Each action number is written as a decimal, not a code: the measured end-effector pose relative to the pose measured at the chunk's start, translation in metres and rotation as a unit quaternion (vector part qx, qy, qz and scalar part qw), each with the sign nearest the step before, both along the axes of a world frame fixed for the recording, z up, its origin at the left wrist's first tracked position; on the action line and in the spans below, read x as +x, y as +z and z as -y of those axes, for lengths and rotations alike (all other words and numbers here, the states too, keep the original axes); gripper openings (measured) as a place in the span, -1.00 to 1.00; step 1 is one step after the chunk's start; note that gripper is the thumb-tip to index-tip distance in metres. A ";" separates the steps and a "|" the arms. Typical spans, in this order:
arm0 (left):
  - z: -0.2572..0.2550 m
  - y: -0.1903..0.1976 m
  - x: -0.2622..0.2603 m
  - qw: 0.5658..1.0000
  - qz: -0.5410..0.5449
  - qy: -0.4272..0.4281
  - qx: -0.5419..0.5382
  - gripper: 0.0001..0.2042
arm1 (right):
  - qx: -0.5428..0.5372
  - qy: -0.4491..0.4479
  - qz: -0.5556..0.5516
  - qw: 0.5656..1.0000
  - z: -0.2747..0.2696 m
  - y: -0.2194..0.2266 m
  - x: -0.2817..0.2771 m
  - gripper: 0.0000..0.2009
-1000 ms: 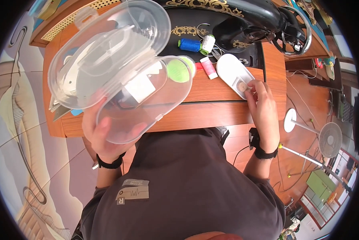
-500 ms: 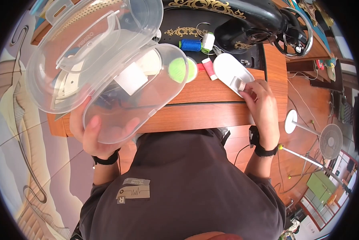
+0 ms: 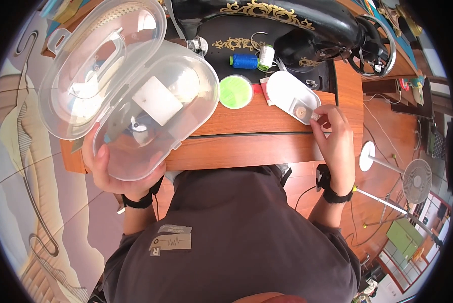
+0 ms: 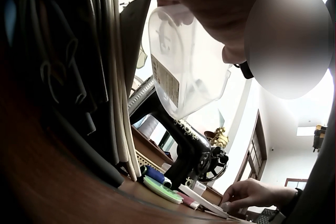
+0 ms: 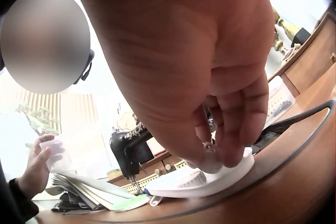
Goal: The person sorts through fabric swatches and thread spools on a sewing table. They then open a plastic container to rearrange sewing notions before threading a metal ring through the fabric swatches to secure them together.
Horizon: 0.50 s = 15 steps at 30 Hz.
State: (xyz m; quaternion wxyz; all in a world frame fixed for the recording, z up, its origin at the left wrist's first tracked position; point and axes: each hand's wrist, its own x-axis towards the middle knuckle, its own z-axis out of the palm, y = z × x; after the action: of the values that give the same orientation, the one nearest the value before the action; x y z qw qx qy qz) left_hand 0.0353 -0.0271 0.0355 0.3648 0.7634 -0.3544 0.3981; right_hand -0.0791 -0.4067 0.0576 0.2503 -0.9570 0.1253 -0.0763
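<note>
My left hand (image 3: 99, 169) grips the rounded end of a clear plastic box (image 3: 191, 118), tilted above the table's left part, its hinged lid (image 3: 57, 113) swung open. A white square (image 3: 158, 100) shows on or through its base. My right hand (image 3: 339, 144) is at the near right end of a white oval tray (image 3: 286, 91), where thumb and fingertips pinch something small and pale (image 3: 315, 116). A round beige piece (image 3: 300, 111) lies in the tray's end recess. In the right wrist view, my fingers hide most of the pinched thing, over the tray (image 5: 226, 182).
A black sewing machine (image 3: 267, 17) stands behind. Blue thread (image 3: 245, 61) and white thread (image 3: 267, 56) lie on its bed. A green disc (image 3: 235, 92) lies left of the tray, and a pink spool (image 3: 264, 91) is partly under it. Upright folders (image 4: 113, 77) fill the left wrist view's left side.
The box has moved left with my left hand and no longer overlaps the green disc. My right fingertips have shifted right, off the round beige piece. The tray now overlaps the pink spool.
</note>
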 end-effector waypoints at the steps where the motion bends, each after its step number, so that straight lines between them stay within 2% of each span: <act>1: -0.001 0.000 0.000 1.000 -0.006 -0.009 -0.008 -0.13 | 0.003 0.014 0.004 1.000 -0.004 0.005 0.003 -0.80; 3: -0.001 0.000 0.000 1.000 -0.017 -0.016 -0.010 -0.12 | 0.012 0.040 0.012 0.999 -0.019 0.014 0.010 -0.80; 4: -0.001 0.001 -0.002 1.000 -0.022 -0.014 -0.006 -0.12 | 0.052 0.063 0.014 0.997 -0.029 0.016 0.014 -0.79; 6: -0.002 0.002 -0.002 1.000 -0.027 -0.015 0.000 -0.11 | 0.030 0.150 0.028 0.988 -0.047 0.012 0.022 -0.80; 9: -0.001 0.003 -0.002 1.000 -0.026 -0.017 0.000 -0.10 | -0.044 0.222 0.027 0.974 -0.061 0.003 0.031 -0.79; 12: 0.003 0.002 -0.003 1.000 -0.020 -0.009 -0.006 -0.10 | -0.048 0.226 0.027 0.973 -0.064 -0.001 0.035 -0.76; 15: 0.005 0.001 -0.003 0.999 -0.024 -0.017 -0.014 -0.09 | -0.026 0.155 0.048 0.986 -0.055 0.013 0.032 -0.77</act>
State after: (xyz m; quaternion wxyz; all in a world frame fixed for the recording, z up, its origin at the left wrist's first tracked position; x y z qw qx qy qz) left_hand 0.0323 -0.0320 0.0364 0.3904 0.7615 -0.3527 0.3786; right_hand -0.0466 -0.3516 0.0707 0.2399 -0.9663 -0.0386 -0.0854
